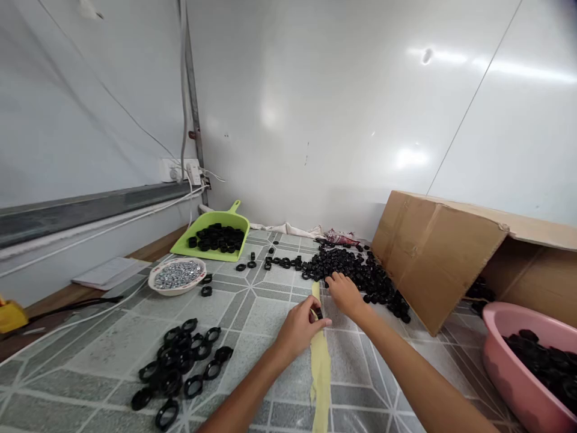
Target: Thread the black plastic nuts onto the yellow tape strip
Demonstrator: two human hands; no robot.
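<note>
Black plastic ring, small, light, rigid, best pinched across its rim, pinched in left hand grip above yellow tape strip on worktop; right hand rests fingers-down on black ring pile, closure indeterminable.

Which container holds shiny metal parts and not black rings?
The white bowl, left of the hands. The green dustpan and the pink basin hold only black rings.
</note>
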